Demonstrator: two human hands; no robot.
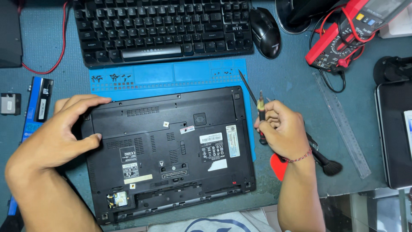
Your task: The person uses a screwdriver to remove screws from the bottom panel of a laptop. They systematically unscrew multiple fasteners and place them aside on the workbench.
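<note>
We see the left hand (58, 133), fingers spread, pressing the left edge of an upturned laptop (167, 150) on a blue mat (171, 77). The right hand (285, 129), just beside the laptop, has its fingers closed around a screwdriver (261, 116). A keyboard (163, 28), mouse (265, 32), multimeter (343, 38), ruler (343, 124) and brush (326, 163) surround them.

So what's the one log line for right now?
left hand: resting on laptop corner | right hand: holding screwdriver | laptop: upside down on blue mat
</note>
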